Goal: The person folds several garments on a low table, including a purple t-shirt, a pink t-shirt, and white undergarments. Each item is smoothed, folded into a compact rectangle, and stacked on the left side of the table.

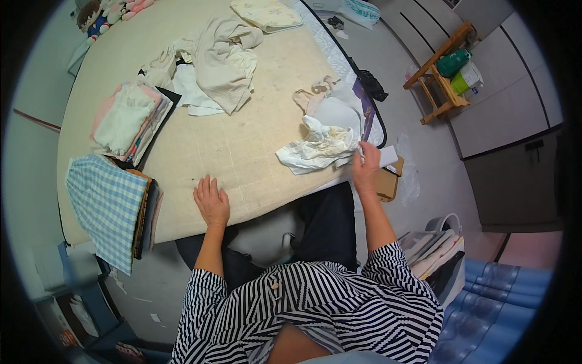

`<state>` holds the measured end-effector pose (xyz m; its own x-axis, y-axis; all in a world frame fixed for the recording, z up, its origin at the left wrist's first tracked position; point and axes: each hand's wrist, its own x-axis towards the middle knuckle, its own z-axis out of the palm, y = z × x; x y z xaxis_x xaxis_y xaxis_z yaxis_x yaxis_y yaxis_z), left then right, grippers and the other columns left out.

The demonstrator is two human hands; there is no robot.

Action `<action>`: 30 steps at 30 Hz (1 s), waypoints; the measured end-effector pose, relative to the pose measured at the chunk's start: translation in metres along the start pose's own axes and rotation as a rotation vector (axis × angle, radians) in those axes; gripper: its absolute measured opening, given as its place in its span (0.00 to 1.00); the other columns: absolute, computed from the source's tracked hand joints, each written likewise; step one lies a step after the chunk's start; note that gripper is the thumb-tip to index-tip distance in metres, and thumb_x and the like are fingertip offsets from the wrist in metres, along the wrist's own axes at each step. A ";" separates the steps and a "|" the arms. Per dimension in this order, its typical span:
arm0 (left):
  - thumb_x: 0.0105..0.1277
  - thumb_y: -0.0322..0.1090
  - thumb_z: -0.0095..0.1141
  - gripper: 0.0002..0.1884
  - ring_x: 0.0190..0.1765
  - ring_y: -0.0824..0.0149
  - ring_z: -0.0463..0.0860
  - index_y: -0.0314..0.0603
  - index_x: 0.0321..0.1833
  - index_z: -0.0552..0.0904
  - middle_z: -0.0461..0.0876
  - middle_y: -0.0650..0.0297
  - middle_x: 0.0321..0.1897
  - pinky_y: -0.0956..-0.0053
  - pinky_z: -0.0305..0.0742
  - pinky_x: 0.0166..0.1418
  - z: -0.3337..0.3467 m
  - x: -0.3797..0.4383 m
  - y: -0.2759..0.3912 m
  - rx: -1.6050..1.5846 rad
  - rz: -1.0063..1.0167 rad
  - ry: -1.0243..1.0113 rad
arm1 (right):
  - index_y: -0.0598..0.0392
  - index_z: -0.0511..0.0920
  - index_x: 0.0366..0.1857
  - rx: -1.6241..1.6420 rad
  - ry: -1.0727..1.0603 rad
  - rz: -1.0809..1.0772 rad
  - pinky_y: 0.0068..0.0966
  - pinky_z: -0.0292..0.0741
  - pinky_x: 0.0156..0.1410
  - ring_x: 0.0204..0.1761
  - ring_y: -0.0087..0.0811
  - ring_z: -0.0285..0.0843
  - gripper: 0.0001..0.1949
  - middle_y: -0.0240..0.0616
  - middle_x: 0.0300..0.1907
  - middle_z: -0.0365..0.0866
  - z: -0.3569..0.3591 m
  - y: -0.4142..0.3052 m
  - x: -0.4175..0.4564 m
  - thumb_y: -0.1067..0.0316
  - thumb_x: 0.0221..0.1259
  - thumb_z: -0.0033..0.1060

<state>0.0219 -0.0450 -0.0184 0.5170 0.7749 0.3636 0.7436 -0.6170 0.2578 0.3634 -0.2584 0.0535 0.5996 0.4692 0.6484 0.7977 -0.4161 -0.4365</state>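
Observation:
My left hand (212, 202) rests palm down on the cream bed cover (254, 182), with nothing held in it. At the right edge of the bed, my right hand (366, 167) is beside a crumpled white cloth (318, 145). Its fingertips meet the cloth's edge, but whether they grip it is unclear. Just beyond that cloth lie a pale grey garment (338, 111) and a beige piece of clothing (310, 101). To the left sit a stack of folded clothes (125, 120) and a blue-and-white checked cloth (107, 200) on darker folded fabric.
Loose cream garments (223, 68) lie farther up the bed, below a folded patterned cloth (268, 13). Soft toys (95, 20) sit at the far left corner. On the right floor are a cardboard box (388, 184), a black bag (373, 85) and a wooden chair (439, 86) holding items.

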 end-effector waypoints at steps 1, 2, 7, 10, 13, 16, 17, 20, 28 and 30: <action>0.60 0.31 0.51 0.18 0.66 0.54 0.64 0.37 0.54 0.74 0.69 0.54 0.61 0.54 0.50 0.71 0.001 -0.002 -0.001 0.000 0.002 0.004 | 0.59 0.75 0.43 0.049 -0.074 0.003 0.36 0.70 0.48 0.42 0.45 0.73 0.12 0.45 0.37 0.77 0.004 -0.009 -0.007 0.73 0.54 0.55; 0.60 0.31 0.52 0.18 0.66 0.54 0.63 0.37 0.54 0.74 0.69 0.54 0.61 0.54 0.50 0.71 0.002 -0.003 -0.002 -0.007 0.013 0.015 | 0.58 0.76 0.43 0.099 -0.148 0.007 0.35 0.72 0.45 0.39 0.45 0.74 0.12 0.44 0.35 0.77 0.008 -0.020 -0.016 0.72 0.55 0.55; 0.60 0.33 0.51 0.19 0.67 0.54 0.62 0.37 0.54 0.73 0.69 0.55 0.61 0.53 0.49 0.71 0.003 0.000 -0.002 -0.033 0.023 0.010 | 0.60 0.75 0.40 0.064 -0.545 0.563 0.38 0.73 0.41 0.35 0.43 0.78 0.15 0.44 0.31 0.79 0.036 -0.065 -0.058 0.58 0.59 0.58; 0.60 0.32 0.50 0.17 0.67 0.54 0.62 0.37 0.53 0.74 0.69 0.54 0.60 0.53 0.49 0.71 0.004 0.004 0.004 -0.004 0.007 -0.015 | 0.59 0.74 0.34 0.453 -0.204 0.852 0.25 0.66 0.22 0.17 0.27 0.68 0.12 0.34 0.19 0.73 0.111 -0.004 -0.106 0.61 0.58 0.62; 0.58 0.29 0.50 0.16 0.64 0.55 0.65 0.39 0.51 0.75 0.71 0.54 0.57 0.55 0.51 0.70 0.019 0.001 0.000 0.155 -0.086 -0.016 | 0.62 0.76 0.32 0.893 -0.176 1.098 0.23 0.68 0.28 0.24 0.24 0.70 0.11 0.32 0.23 0.74 0.099 -0.033 -0.081 0.64 0.56 0.62; 0.58 0.27 0.47 0.16 0.62 0.53 0.67 0.38 0.49 0.77 0.72 0.53 0.57 0.52 0.57 0.66 0.006 0.021 0.036 -0.087 -0.073 -0.215 | 0.60 0.78 0.27 0.967 -0.274 1.031 0.17 0.62 0.22 0.19 0.17 0.64 0.06 0.28 0.20 0.73 0.068 -0.047 -0.071 0.69 0.55 0.60; 0.57 0.25 0.47 0.16 0.59 0.52 0.70 0.38 0.48 0.77 0.74 0.53 0.54 0.54 0.61 0.63 0.014 0.025 0.047 -0.207 0.036 -0.133 | 0.60 0.78 0.27 0.957 -0.283 0.998 0.18 0.61 0.22 0.18 0.17 0.63 0.05 0.28 0.19 0.73 0.062 -0.049 -0.071 0.70 0.55 0.60; 0.56 0.22 0.45 0.16 0.51 0.51 0.75 0.37 0.47 0.77 0.78 0.54 0.47 0.59 0.71 0.54 0.034 0.035 0.100 -0.503 0.296 0.065 | 0.60 0.79 0.27 0.930 -0.342 0.944 0.19 0.64 0.25 0.20 0.18 0.66 0.06 0.28 0.20 0.73 0.040 -0.058 -0.079 0.69 0.55 0.60; 0.55 0.32 0.52 0.17 0.54 0.59 0.72 0.45 0.50 0.76 0.78 0.60 0.46 0.50 0.63 0.52 0.046 0.065 0.175 -0.204 0.066 -0.366 | 0.58 0.81 0.31 0.278 -0.272 0.127 0.36 0.73 0.43 0.36 0.44 0.76 0.12 0.44 0.29 0.80 0.012 -0.068 0.012 0.59 0.55 0.60; 0.54 0.32 0.53 0.16 0.51 0.58 0.73 0.46 0.47 0.76 0.78 0.60 0.43 0.53 0.63 0.50 0.047 0.066 0.170 -0.165 0.061 -0.432 | 0.57 0.81 0.32 0.092 -0.217 -0.001 0.37 0.74 0.45 0.36 0.43 0.77 0.13 0.42 0.28 0.80 0.025 -0.076 0.041 0.56 0.55 0.60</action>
<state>0.2025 -0.0928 0.0074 0.7132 0.7008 -0.0147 0.6468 -0.6500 0.3989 0.3293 -0.1882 0.0981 0.5907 0.6299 0.5042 0.7950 -0.3476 -0.4971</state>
